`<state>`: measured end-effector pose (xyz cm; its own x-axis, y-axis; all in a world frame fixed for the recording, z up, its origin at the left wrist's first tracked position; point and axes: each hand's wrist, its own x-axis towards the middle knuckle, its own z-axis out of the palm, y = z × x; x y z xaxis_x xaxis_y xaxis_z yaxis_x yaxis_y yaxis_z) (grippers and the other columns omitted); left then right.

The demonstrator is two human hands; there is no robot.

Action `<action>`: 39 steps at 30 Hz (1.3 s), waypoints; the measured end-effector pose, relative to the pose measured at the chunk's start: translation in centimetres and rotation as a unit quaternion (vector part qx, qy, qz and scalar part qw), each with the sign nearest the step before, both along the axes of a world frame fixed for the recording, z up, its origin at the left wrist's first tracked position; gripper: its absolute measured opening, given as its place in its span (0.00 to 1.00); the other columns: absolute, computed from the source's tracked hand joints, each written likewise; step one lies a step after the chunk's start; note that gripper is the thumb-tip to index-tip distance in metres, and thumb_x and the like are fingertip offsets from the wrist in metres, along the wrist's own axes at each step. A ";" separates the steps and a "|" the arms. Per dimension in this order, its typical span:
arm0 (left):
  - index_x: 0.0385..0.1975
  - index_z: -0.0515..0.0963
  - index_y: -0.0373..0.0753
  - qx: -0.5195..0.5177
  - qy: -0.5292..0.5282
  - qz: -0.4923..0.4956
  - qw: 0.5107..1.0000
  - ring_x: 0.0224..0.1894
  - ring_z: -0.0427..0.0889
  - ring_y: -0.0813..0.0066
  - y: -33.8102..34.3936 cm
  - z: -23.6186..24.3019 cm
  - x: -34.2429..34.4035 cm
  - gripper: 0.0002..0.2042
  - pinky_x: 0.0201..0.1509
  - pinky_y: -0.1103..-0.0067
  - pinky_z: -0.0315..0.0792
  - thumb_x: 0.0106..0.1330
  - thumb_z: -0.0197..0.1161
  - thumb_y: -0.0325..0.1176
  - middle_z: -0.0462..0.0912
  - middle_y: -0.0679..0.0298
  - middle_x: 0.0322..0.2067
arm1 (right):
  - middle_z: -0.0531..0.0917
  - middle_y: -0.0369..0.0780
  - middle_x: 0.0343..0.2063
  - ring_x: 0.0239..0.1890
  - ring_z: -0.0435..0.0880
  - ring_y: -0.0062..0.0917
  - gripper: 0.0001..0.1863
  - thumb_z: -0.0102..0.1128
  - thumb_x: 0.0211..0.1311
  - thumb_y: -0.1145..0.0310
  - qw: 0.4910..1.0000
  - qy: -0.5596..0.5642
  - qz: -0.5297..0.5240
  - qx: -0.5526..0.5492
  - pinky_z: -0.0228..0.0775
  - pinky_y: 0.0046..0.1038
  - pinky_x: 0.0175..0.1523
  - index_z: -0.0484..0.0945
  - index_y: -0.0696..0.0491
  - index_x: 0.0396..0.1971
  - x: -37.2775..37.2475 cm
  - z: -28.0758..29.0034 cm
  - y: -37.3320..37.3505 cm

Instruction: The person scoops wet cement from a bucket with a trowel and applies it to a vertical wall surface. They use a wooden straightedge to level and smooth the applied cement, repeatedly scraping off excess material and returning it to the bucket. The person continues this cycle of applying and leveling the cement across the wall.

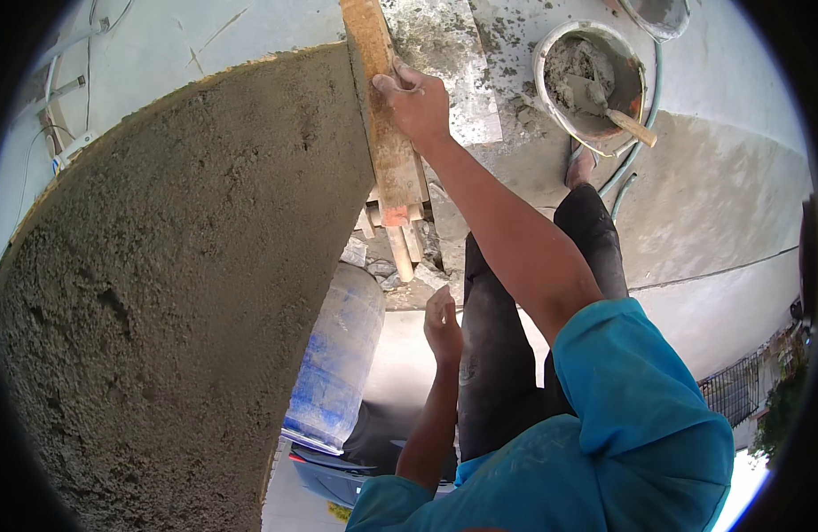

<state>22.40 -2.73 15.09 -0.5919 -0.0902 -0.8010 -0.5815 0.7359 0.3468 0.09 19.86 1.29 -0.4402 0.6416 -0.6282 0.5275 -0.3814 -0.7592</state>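
The right arm reaches up and forward, elbow slightly bent, to the wooden board (397, 177), which lies along the straight edge of the wet mortar surface (205, 248). The right hand (416, 105) pinches the board's right side, thumb on its face, the other fingers bent at the edge. Lower down, the left hand (443, 330) is raised from a bent elbow beside the dark trousers (498, 355), fingers bunched and curled; whether they pinch anything, I cannot tell.

two hands (420, 105) (443, 330), two buckets (626, 78) (662, 12), one trowel (625, 122)
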 end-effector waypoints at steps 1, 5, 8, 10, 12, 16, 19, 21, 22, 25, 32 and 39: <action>0.57 0.73 0.29 0.052 0.047 0.058 0.996 0.58 0.78 0.60 -0.2 1.2 -1.5 0.20 0.64 0.70 0.70 0.74 0.56 0.38 0.79 0.52 0.54 | 0.87 0.49 0.31 0.33 0.88 0.30 0.30 0.66 0.60 0.56 1.000 0.009 -0.011 0.012 0.78 0.30 0.42 0.78 0.59 0.58 0.0 -0.7 -0.1; 0.68 0.58 0.27 0.324 0.180 0.310 0.876 0.70 0.63 0.51 2.0 11.3 -9.5 0.27 0.77 0.60 0.57 0.79 0.44 0.44 0.58 0.45 0.70 | 0.87 0.51 0.36 0.33 0.88 0.32 0.30 0.66 0.59 0.55 0.993 -0.007 0.084 -0.077 0.78 0.30 0.43 0.78 0.59 0.58 2.1 9.8 -0.6; 0.72 0.44 0.24 0.498 0.186 0.354 0.769 0.78 0.33 0.41 5.7 18.9 -13.8 0.40 0.81 0.53 0.38 0.77 0.43 0.56 0.35 0.34 0.74 | 0.87 0.50 0.34 0.34 0.88 0.33 0.30 0.66 0.60 0.55 0.997 0.071 0.033 -0.009 0.78 0.31 0.43 0.78 0.57 0.59 3.9 16.8 -2.7; 0.73 0.39 0.24 0.551 0.165 0.327 0.750 0.76 0.23 0.40 7.7 21.5 -15.3 0.45 0.79 0.49 0.29 0.75 0.43 0.61 0.28 0.33 0.73 | 0.87 0.50 0.33 0.33 0.88 0.34 0.30 0.65 0.60 0.56 0.996 0.075 -0.002 0.055 0.78 0.31 0.43 0.78 0.56 0.59 3.4 15.2 -3.6; 0.73 0.31 0.24 0.597 0.154 0.351 0.705 0.74 0.14 0.37 8.4 23.0 -16.0 0.54 0.77 0.45 0.19 0.70 0.43 0.70 0.19 0.34 0.72 | 0.87 0.50 0.30 0.33 0.88 0.33 0.30 0.65 0.60 0.55 0.999 0.039 0.002 0.030 0.78 0.31 0.43 0.78 0.55 0.60 2.1 13.2 -2.8; 0.73 0.33 0.25 0.609 0.122 0.345 0.704 0.74 0.14 0.36 8.1 23.0 -17.5 0.57 0.77 0.46 0.21 0.66 0.48 0.72 0.21 0.34 0.73 | 0.86 0.47 0.26 0.30 0.87 0.33 0.30 0.65 0.59 0.53 0.999 0.015 0.003 0.043 0.77 0.33 0.40 0.79 0.57 0.57 -0.2 9.1 0.4; 0.73 0.37 0.25 0.588 0.124 0.351 0.718 0.74 0.17 0.35 7.1 22.7 -17.9 0.56 0.77 0.45 0.23 0.66 0.52 0.69 0.27 0.34 0.74 | 0.87 0.52 0.42 0.40 0.86 0.24 0.30 0.68 0.64 0.60 0.999 0.033 0.016 0.010 0.77 0.26 0.47 0.75 0.67 0.59 1.3 13.7 -1.0; 0.73 0.41 0.26 0.540 0.144 0.323 0.763 0.75 0.21 0.33 6.3 22.1 -18.0 0.53 0.78 0.45 0.25 0.66 0.56 0.66 0.31 0.35 0.74 | 0.87 0.52 0.43 0.39 0.84 0.20 0.30 0.68 0.64 0.62 0.999 0.047 0.014 -0.006 0.76 0.24 0.45 0.74 0.67 0.59 2.7 18.8 -1.9; 0.73 0.43 0.26 0.541 0.139 0.316 0.767 0.75 0.24 0.33 6.1 22.1 -18.1 0.52 0.78 0.46 0.27 0.66 0.57 0.64 0.33 0.35 0.74 | 0.87 0.52 0.41 0.38 0.83 0.18 0.30 0.69 0.63 0.62 0.998 0.049 0.022 -0.038 0.76 0.24 0.43 0.75 0.67 0.59 3.4 22.3 -2.1; 0.73 0.47 0.28 0.563 0.120 0.299 0.761 0.76 0.30 0.32 5.5 22.1 -18.1 0.49 0.79 0.47 0.30 0.67 0.60 0.60 0.38 0.35 0.74 | 0.88 0.52 0.37 0.34 0.80 0.13 0.30 0.69 0.62 0.63 0.995 0.092 0.011 -0.048 0.74 0.21 0.39 0.75 0.67 0.58 4.6 28.7 -2.6; 0.71 0.51 0.24 0.594 0.141 0.262 0.747 0.77 0.33 0.35 2.7 29.4 -18.5 0.44 0.80 0.49 0.31 0.70 0.58 0.56 0.38 0.34 0.74 | 0.88 0.50 0.31 0.30 0.84 0.21 0.30 0.70 0.61 0.56 0.992 0.037 -0.009 0.116 0.76 0.27 0.38 0.79 0.63 0.55 0.7 22.6 -0.6; 0.73 0.58 0.41 0.594 0.167 0.290 0.732 0.77 0.44 0.40 2.4 31.6 -17.9 0.38 0.81 0.52 0.34 0.67 0.66 0.46 0.47 0.49 0.76 | 0.83 0.43 0.20 0.19 0.76 0.19 0.32 0.66 0.61 0.54 0.993 0.088 0.030 0.074 0.70 0.28 0.28 0.76 0.57 0.61 1.9 27.7 -1.8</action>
